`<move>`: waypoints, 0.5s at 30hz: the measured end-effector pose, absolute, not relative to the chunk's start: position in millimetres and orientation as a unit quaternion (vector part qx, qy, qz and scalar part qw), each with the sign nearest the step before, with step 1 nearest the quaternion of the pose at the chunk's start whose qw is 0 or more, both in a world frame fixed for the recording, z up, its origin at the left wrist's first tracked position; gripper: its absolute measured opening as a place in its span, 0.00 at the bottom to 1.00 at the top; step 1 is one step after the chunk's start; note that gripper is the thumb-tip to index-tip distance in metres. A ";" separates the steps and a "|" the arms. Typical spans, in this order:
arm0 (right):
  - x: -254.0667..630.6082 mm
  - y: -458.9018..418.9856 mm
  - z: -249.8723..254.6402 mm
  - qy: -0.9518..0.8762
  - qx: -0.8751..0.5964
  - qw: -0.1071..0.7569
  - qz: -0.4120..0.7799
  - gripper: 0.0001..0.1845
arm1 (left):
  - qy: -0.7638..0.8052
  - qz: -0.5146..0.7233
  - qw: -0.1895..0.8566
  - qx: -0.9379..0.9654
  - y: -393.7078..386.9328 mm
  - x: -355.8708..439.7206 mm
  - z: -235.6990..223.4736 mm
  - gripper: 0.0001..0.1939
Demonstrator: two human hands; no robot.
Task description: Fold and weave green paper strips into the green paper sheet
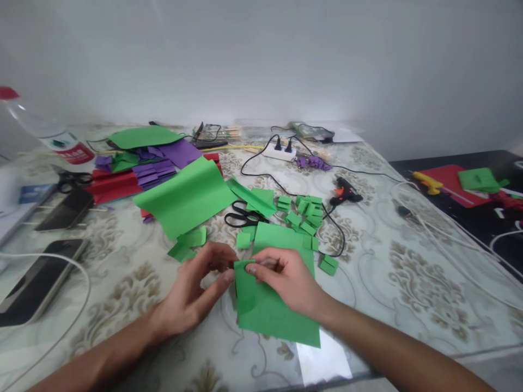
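A green paper sheet (273, 313) lies on the patterned table (408, 272) in front of me. My right hand (288, 280) rests on it and pinches its folded top left corner. My left hand (196, 291) is beside that corner, fingers curled, thumb and forefinger touching the sheet's left edge. Black scissors (243, 216) lie just beyond my hands. Several small folded green pieces (307, 212) sit behind the sheet on the right.
A large curled green sheet (186, 198) and purple and red paper (157, 166) lie at the back left. A black glue gun (345, 191), power strip (280, 152) and cables are at the back. Two phones (38, 280) and a bottle (44, 128) are on the left.
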State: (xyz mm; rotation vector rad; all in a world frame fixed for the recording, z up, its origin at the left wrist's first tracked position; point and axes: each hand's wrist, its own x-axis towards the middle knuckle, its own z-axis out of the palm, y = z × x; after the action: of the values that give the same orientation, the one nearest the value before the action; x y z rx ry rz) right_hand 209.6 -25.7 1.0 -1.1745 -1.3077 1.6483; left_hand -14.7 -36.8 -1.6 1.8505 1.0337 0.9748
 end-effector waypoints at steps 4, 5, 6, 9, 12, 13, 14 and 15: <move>209.2 -31.3 -2.2 -0.531 -0.445 0.388 0.609 0.14 | 0.441 0.353 0.391 0.726 -36.6 -6.0 -0.2 0.09; 209.0 -32.4 -2.7 -0.536 -0.442 0.394 0.603 0.13 | 0.443 0.354 0.387 0.727 -36.2 -4.5 0.0 0.10; 208.8 -33.3 -2.9 -0.541 -0.439 0.398 0.597 0.12 | 0.445 0.358 0.382 0.726 -35.9 -3.4 0.0 0.11; 208.5 -34.8 -2.0 -0.551 -0.439 0.402 0.585 0.10 | 0.447 0.370 0.374 0.723 -35.9 -2.5 -0.3 0.10; 209.0 -35.4 -0.4 -0.554 -0.443 0.398 0.582 0.11 | 0.447 0.374 0.370 0.724 -36.7 -3.5 -0.4 0.09; 209.4 -35.6 0.0 -0.554 -0.441 0.398 0.583 0.12 | 0.447 0.373 0.369 0.725 -37.0 -4.0 -0.4 0.09; 209.8 -35.8 0.3 -0.554 -0.439 0.398 0.585 0.13 | 0.448 0.372 0.367 0.726 -37.3 -4.5 -0.4 0.09; 210.1 -36.0 0.5 -0.554 -0.435 0.399 0.587 0.14 | 0.448 0.370 0.364 0.728 -37.5 -5.0 -0.5 0.09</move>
State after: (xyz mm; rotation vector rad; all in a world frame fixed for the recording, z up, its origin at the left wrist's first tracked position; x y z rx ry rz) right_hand 210.1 -36.0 0.5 -1.1003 -1.4023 1.4853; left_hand -5.0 -37.5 -0.5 1.8726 1.1534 0.9527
